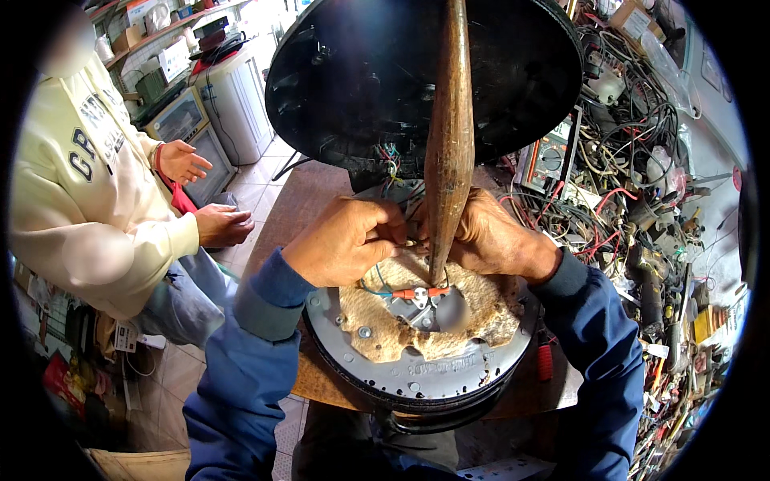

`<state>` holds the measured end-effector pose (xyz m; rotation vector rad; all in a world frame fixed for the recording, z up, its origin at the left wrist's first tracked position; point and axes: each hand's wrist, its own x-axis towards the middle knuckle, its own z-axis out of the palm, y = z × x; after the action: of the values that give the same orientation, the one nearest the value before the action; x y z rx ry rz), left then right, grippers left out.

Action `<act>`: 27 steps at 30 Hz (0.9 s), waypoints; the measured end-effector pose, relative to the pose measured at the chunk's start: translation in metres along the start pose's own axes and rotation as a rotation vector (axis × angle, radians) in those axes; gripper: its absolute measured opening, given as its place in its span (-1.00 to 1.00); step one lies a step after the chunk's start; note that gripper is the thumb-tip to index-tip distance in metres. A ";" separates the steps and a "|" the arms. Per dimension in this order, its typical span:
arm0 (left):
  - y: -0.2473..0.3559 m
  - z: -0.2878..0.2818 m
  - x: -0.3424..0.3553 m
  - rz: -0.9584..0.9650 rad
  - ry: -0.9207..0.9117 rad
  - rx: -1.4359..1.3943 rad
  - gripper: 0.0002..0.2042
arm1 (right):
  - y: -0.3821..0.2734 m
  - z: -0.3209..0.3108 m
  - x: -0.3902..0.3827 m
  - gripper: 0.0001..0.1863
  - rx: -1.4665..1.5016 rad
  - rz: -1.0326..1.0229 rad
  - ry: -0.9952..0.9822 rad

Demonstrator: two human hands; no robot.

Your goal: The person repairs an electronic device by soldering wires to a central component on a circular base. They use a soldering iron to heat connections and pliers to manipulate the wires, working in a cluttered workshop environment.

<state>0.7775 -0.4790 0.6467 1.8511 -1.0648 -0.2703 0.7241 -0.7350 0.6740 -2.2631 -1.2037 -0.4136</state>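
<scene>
A round metal appliance base (449, 377) stands in front of me, with a pale, scorched insulation pad (489, 313) on it. Its large black round half (353, 88) is raised behind. A thick wooden stick (449, 128) stands upright between the two, its lower tip near a red sleeved part with a white centre (419, 295) and thin wires. My left hand (349, 239) pinches something tiny, too small to name, above the pad's far edge. Right beside it my right hand (493, 239) has its fingers curled together, with the tips partly hidden behind the stick.
Coloured wires (389, 160) come out by the hinge. To the right are a multimeter (549, 156), a red-handled tool (545, 362) and a tangled heap of cables and parts (642, 200). A person in a cream hoodie (120, 176) stands at left, beside the wooden tabletop (281, 200).
</scene>
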 end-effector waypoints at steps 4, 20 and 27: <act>0.026 -0.001 -0.005 -0.029 0.003 0.157 -0.83 | -0.008 0.000 -0.005 -0.71 0.049 0.059 0.012; 0.021 -0.017 -0.009 0.026 -0.105 0.227 -0.87 | -0.014 -0.029 -0.027 -0.57 0.292 0.373 -0.096; 0.025 -0.023 -0.011 0.006 -0.131 0.218 -0.83 | -0.008 -0.021 -0.029 -0.51 0.188 0.252 -0.067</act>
<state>0.7702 -0.4609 0.6766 2.0458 -1.2297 -0.2846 0.7010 -0.7636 0.6792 -2.2406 -0.9300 -0.1244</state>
